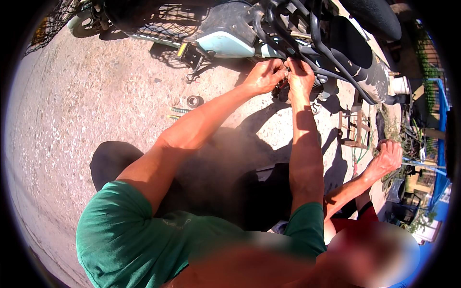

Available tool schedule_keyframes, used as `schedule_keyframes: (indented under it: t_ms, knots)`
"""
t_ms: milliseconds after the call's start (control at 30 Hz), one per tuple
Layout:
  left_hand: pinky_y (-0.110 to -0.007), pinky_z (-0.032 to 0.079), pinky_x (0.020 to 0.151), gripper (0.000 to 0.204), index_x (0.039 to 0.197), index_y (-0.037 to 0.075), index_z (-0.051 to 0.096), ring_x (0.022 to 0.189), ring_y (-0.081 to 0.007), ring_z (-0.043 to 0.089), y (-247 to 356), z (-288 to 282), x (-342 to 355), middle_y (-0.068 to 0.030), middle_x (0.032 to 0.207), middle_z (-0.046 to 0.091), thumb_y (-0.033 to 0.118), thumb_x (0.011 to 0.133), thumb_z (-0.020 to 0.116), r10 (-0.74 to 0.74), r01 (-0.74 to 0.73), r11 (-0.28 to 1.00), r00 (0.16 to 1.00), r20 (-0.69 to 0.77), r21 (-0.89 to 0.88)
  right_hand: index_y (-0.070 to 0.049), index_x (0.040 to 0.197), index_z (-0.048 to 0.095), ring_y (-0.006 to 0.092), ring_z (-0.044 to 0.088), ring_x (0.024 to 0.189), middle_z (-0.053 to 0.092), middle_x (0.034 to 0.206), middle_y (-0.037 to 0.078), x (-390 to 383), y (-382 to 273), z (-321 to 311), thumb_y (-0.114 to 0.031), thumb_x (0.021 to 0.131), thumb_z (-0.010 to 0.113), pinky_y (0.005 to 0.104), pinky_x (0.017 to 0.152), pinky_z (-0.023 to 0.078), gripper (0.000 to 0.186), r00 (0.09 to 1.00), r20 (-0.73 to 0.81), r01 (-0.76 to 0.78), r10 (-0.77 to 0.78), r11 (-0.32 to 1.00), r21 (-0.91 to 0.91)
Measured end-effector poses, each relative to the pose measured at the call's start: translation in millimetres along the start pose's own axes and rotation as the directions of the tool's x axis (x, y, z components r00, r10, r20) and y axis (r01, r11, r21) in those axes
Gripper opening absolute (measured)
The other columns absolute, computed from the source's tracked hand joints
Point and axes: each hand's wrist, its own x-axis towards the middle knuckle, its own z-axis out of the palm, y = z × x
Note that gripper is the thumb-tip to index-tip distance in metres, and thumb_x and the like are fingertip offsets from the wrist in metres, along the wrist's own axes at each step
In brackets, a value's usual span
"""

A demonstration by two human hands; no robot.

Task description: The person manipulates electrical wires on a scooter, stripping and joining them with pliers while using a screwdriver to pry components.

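Note:
Both of my arms reach forward to the side of a light-blue and grey scooter (225, 44) with black tube bars. My left hand (265, 77) is closed, its thumb and fingers pinched together just under the blue side panel. Right beside it, my right hand (301, 79) points its bent fingers in toward the left fingertips and is also closed. Whatever sits between the fingers is too small and shaded to make out. Dark parts of the scooter lie below and behind the hands. A footrest pedal (191, 54) sticks out to their left.
A roll of tape (194, 101) and a green-handled tool (180, 110) lie on the concrete floor (96, 91). A small wooden stool (353, 129) stands at the right. Close on my right is another person's hand (390, 154). Black tube bars (331, 57) overhang the hands.

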Motion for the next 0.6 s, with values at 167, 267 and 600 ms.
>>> schedule_keyframes:
  t_ms: [167, 267, 600]
  knots:
    - [-0.034, 0.052, 0.060, 0.024, 0.096, -0.005, 0.062, 0.070, -0.0177, 0.066, 1, -1, -3, -0.0127, 0.081, 0.067, 0.019, 0.094, 0.060, -0.066, 0.069, 0.992, 0.998, 0.024, -0.110, 0.000, 0.090, 0.068, 0.0083, 0.051, 0.057, 0.065, 0.076, 0.002, -2, 3, 8, -0.012, 0.089, 0.070, 0.0238, 0.050, 0.036, 0.012, 0.994, -0.035, 0.100, -0.099, 0.995, 0.009]
    - [-0.033, 0.052, 0.055, 0.024, 0.096, -0.005, 0.061, 0.064, -0.0174, 0.065, 1, -3, -3, -0.0124, 0.078, 0.067, 0.019, 0.094, 0.060, -0.036, 0.037, 0.997, 0.999, 0.010, -0.069, 0.001, 0.089, 0.067, 0.0092, 0.051, 0.057, 0.064, 0.074, 0.003, -4, 1, 9, -0.014, 0.091, 0.066, 0.0245, 0.050, 0.036, 0.015, 0.998, -0.022, 0.057, -0.055, 0.996, 0.075]
    - [-0.031, 0.049, 0.050, 0.025, 0.093, -0.003, 0.060, 0.056, -0.0148, 0.061, 4, -1, -1, -0.0099, 0.074, 0.064, 0.021, 0.095, 0.062, -0.038, 0.040, 0.993, 0.999, 0.025, -0.110, 0.000, 0.094, 0.066, 0.0131, 0.056, 0.063, 0.062, 0.076, 0.005, 8, 10, -5, -0.019, 0.097, 0.061, 0.0258, 0.055, 0.043, 0.020, 0.993, 0.093, -0.084, 0.067, 0.977, 0.198]
